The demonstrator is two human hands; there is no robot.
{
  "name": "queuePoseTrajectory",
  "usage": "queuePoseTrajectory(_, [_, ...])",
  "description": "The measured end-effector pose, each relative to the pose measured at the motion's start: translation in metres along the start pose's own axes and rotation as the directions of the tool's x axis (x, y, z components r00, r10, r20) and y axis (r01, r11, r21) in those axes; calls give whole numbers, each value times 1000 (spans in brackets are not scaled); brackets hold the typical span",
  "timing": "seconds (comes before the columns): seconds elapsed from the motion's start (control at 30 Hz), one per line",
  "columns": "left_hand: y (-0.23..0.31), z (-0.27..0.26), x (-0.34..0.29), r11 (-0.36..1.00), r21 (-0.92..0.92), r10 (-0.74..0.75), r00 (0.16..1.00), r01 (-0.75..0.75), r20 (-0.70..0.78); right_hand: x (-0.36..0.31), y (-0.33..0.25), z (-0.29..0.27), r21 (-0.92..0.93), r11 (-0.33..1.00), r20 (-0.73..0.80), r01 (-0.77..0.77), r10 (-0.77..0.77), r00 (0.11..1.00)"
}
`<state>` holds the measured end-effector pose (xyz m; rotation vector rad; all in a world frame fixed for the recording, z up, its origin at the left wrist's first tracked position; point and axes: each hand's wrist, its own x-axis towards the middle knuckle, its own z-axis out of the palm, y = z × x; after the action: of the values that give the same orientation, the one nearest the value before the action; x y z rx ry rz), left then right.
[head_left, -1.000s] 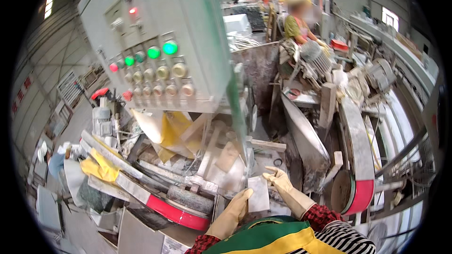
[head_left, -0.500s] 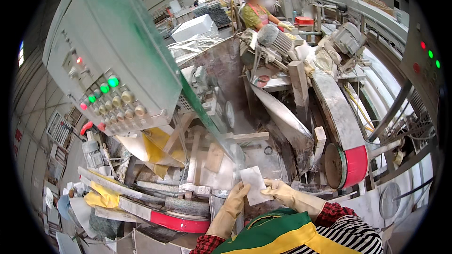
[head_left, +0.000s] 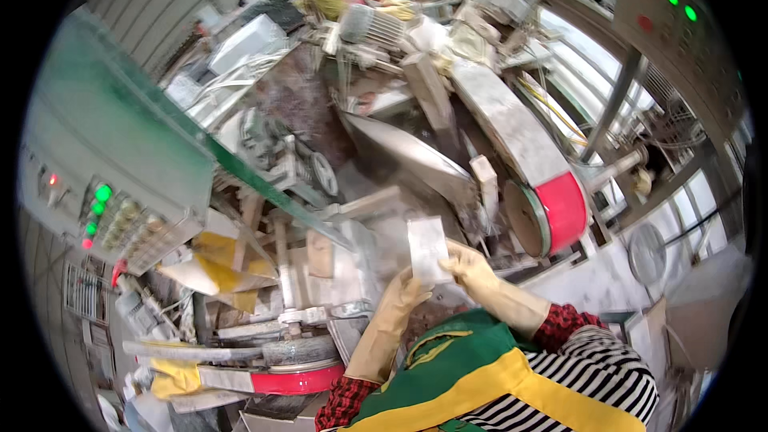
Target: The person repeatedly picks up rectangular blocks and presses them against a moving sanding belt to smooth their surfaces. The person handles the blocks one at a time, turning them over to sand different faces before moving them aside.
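A small rectangular white tile point(head_left: 428, 250) is held upright in front of me. My right hand point(head_left: 468, 266), in a cream rubber glove, pinches its right edge. My left hand point(head_left: 405, 296), gloved the same way, has its fingers closed at the tile's lower left corner. Just beyond the tile lies the dusty bed of a machine, with a strip of wood point(head_left: 364, 206) across it. To the right of my right hand stands a belt machine with a red-wrapped end point(head_left: 562, 212).
A green-and-grey control box point(head_left: 120, 152) with lit buttons looms at left. Another red-banded belt point(head_left: 296, 380) runs at lower left. A curved metal guard point(head_left: 408, 148) and a motor point(head_left: 372, 28) stand ahead. A co-worker in yellow gloves point(head_left: 396, 10) works at the back.
My view has turned rightward and down, shifting the machines left and up in it. The tile has been raised and stands straighter; both hands stay on it.
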<state>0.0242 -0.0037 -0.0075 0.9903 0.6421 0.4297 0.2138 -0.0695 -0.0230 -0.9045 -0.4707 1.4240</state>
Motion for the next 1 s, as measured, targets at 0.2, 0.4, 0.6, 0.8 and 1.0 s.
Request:
queuePoseTrajectory(0.2, [-35,-11,-14,975,136,-158,979,175,-128,25,-31,-87,-146,933,-565,330,-352,747])
queuePoseTrajectory(0.4, [-47,-65,-38,979,-40,-194,838,202,-509,33,-60,-184,-467,835,-806,291,-538,246])
queuePoseTrajectory(0.6, [-67,-77,-51,968,-124,-249,803,217,-541,44,-52,-255,-556,819,-760,143,-571,310])
queuePoseTrajectory(0.8, [-73,-65,-42,957,-111,-287,805,269,-519,63,-45,-299,-729,673,-668,-124,-660,344])
queuePoseTrajectory(1.0, [-78,-61,-36,947,-80,-307,799,312,-517,39,-88,-247,-274,941,-840,-200,-132,527])
